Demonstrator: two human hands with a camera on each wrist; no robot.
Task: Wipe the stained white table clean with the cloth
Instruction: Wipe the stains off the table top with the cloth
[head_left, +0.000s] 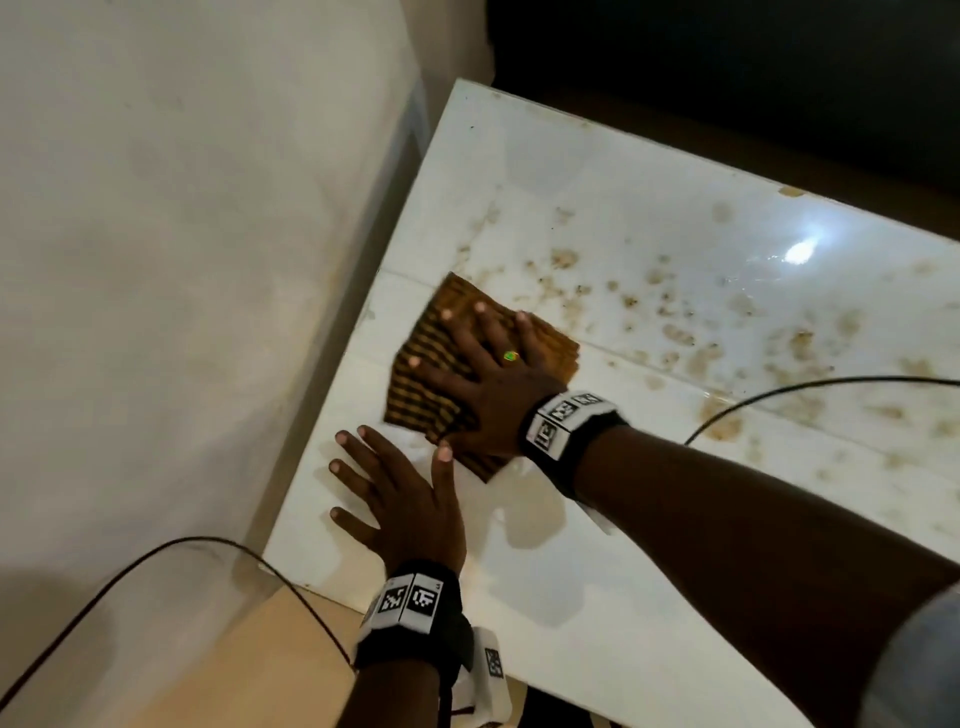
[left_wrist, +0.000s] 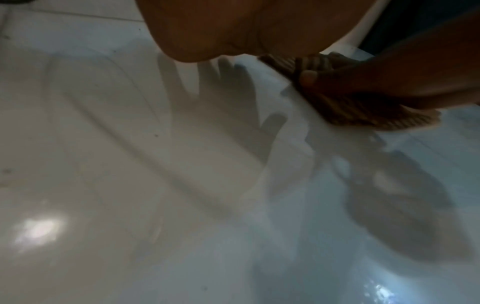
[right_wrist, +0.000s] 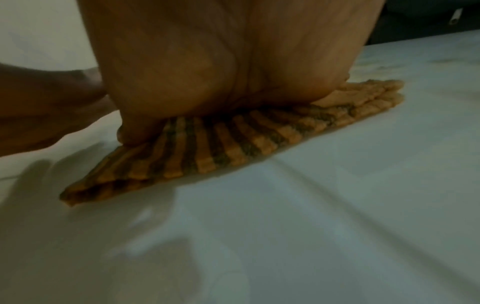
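Observation:
A folded orange cloth with dark stripes (head_left: 457, 306) lies flat on the white table (head_left: 597, 561) near its left edge. My right hand (head_left: 483, 364) presses down on it with fingers spread straight, a ring on one finger. In the right wrist view the cloth (right_wrist: 233, 144) sits under my palm. My left hand (head_left: 395, 493) rests flat on the bare table just in front of the cloth, fingers spread, thumb near the cloth's near edge. Brown stains (head_left: 675, 322) speckle the table to the right of the cloth. The left wrist view shows the cloth (left_wrist: 350, 111) under my right hand.
A pale wall (head_left: 182, 260) runs close along the table's left edge. A black cable (head_left: 779, 395) crosses the table at the right, and another cable (head_left: 156, 561) loops off the near left corner. A wet patch (head_left: 530, 519) shines under my right forearm.

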